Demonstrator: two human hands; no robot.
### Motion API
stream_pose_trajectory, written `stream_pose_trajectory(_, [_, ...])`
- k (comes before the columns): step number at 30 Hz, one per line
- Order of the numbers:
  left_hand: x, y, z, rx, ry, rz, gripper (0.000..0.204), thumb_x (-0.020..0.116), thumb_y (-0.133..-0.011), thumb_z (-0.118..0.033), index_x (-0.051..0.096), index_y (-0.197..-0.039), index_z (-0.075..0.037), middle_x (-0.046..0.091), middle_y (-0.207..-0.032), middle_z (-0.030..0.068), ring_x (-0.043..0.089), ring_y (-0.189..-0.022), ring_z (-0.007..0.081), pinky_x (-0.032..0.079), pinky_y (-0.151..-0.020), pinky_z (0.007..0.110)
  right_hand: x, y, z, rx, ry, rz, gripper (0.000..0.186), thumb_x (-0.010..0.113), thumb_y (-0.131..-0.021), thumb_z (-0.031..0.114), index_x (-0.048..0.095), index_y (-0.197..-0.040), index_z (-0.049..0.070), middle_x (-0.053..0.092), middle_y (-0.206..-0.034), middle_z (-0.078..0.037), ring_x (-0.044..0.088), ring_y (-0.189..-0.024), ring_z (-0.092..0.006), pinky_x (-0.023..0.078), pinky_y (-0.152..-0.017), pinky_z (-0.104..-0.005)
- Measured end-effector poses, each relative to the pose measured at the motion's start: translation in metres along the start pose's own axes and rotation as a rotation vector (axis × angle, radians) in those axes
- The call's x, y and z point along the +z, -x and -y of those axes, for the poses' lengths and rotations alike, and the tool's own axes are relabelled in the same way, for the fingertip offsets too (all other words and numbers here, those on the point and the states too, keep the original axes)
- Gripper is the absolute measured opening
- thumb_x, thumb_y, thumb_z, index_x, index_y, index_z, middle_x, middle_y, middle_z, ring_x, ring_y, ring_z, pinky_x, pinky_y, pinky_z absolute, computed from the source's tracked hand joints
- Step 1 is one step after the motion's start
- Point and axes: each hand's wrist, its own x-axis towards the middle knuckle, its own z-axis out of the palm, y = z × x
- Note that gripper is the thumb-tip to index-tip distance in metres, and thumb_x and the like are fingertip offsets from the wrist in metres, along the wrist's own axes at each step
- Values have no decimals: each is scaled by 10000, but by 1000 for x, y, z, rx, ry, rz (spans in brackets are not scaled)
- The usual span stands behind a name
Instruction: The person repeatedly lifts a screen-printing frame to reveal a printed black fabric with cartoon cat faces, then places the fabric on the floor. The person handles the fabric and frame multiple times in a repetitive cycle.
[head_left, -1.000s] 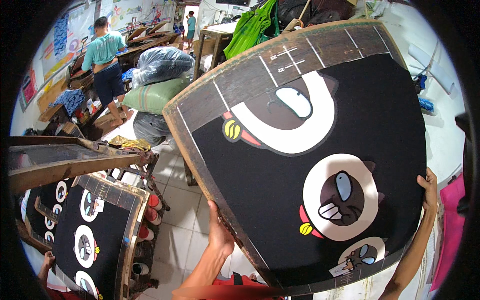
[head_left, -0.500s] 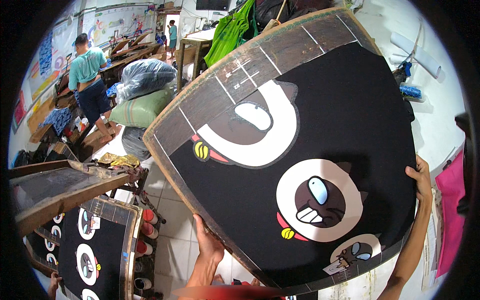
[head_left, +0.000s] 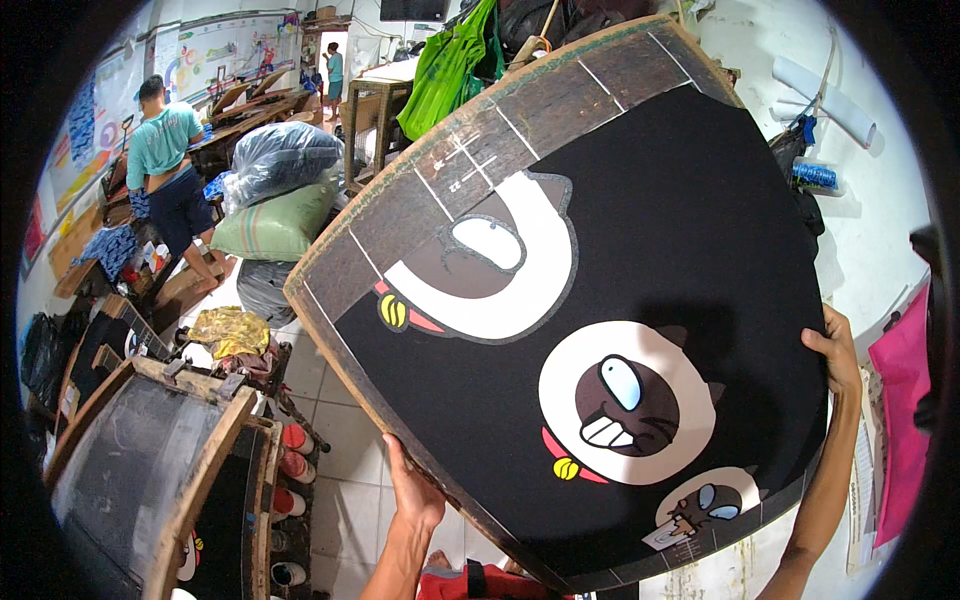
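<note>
A large wooden board [head_left: 555, 110], marked with white lines along its top, is held up and tilted in front of me. Black fabric [head_left: 700, 230] lies flat over most of it, printed with several white-and-brown cat faces, some with a red collar and yellow bell. My left hand [head_left: 415, 497] is closed on the board's lower left edge, thumb showing along the rim. At the right edge my right hand [head_left: 833, 350] grips the board, thumb on the fabric side and the other fingers mostly hidden behind.
At lower left, a wood-framed printing screen [head_left: 135, 450] covers part of another board with printed black fabric [head_left: 225, 520]. Red-and-white cups [head_left: 288, 468] line that side. Beyond are a yellow cloth [head_left: 235, 335], stuffed sacks [head_left: 280, 218] and a person in teal [head_left: 165, 140]. Pink cloth [head_left: 900, 410] hangs right.
The printing screen at lower left has swung down over the other board, and a hand seen there has gone from view. My board shifted slightly left in view, still held by both hands.
</note>
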Motion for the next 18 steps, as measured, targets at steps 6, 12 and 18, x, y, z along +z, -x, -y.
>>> stream_pose_trajectory(6, [-3, -59, 12, -11, -14, 72, 985, 375, -787, -783, 163, -1474, -109, 192, -1505, 163, 206, -1374, 331, 193, -1106, 477, -3, -6, 32, 89, 30, 217, 458, 765, -665, 93, 626, -1082, -36, 664, -985, -47, 607, -878, -133, 465, -808, -264])
stream_pose_trajectory(12, [-53, -160, 76, -265, -764, -291, 1168, 341, -697, -876, 219, -1432, 25, 358, -1387, 263, 352, -1275, 371, 229, -1028, 554, 54, -5, -14, 33, 482, 381, 478, 730, -718, 282, 610, -1024, -65, 647, -845, -173, 585, -776, -193, 470, -744, -339])
stream_pose_trajectory(18, [-249, -70, 145, -553, -919, -337, 1013, 438, -746, -797, 346, -1362, 2, 569, -1181, 234, 545, -1062, 347, 369, -873, 519, 223, 57, -183, 145, 502, 370, 245, 664, -737, 183, 580, -834, -26, 591, -708, -247, 605, -757, -438, 475, -686, -472])
